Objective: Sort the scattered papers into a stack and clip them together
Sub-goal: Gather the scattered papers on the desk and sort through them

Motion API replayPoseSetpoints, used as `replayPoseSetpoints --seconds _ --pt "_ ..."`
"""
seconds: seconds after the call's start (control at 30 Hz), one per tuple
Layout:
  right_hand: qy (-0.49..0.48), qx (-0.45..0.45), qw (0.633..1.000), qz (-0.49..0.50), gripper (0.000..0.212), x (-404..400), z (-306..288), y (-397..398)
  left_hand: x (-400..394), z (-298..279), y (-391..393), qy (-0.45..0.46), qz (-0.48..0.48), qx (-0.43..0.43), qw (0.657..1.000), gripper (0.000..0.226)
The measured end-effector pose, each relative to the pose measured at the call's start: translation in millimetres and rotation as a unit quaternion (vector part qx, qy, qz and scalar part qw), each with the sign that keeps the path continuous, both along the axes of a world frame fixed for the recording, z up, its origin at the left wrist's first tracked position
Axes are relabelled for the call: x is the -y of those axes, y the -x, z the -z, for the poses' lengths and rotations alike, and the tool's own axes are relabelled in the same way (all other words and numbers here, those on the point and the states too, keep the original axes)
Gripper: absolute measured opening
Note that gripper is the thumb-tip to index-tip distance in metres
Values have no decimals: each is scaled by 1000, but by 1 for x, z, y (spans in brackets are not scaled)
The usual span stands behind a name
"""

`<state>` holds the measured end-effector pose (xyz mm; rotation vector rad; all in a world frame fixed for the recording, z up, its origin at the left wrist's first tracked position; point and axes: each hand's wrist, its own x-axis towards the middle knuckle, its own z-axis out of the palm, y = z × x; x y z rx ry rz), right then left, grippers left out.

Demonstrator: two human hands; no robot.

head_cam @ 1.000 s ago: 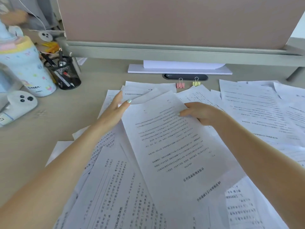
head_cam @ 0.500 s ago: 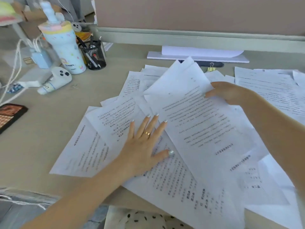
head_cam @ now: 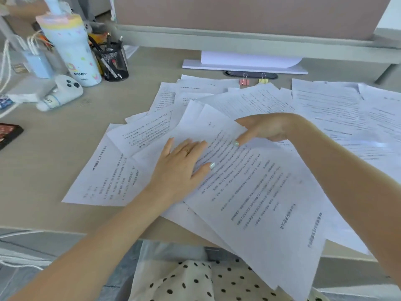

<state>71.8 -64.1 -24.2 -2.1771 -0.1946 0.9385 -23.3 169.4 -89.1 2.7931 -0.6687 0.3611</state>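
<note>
Several printed white sheets lie scattered and overlapping across the desk. A small bundle of sheets lies askew in front of me, its near end hanging over the desk edge. My right hand pinches the bundle's far corner, thumb on top. My left hand lies flat on the bundle's left side, fingers spread, a ring on one finger. Two binder clips, one pink and one yellow, sit at the back beyond the papers.
At the back left stand a tall pastel cup, a mesh pen holder and a white panda-shaped gadget. A white monitor base sits under the partition. A dark object lies at the left edge.
My right hand has pulled the bundle toward me, over the desk edge. My left hand slid right, from the lower sheets onto the bundle.
</note>
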Motion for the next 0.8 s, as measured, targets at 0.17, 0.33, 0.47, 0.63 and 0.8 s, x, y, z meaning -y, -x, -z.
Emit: replayPoseSetpoints --seconds 0.17,0.33,0.47,0.63,0.8 --pt "-36 52 994 92 66 7 11 1 -3 0 -13 31 -38 97 994 59" --pt "-269 172 913 255 44 36 0 1 -12 -21 -38 334 -202 2 921 76" --pt "-313 286 841 335 37 37 -24 0 5 -58 -63 520 -133 -221 814 69" --pt "-362 409 764 342 28 22 -87 2 34 -147 -87 553 -14 -56 831 39" --pt "-401 440 734 326 31 22 -104 0 25 -167 -113 528 38 -31 848 43"
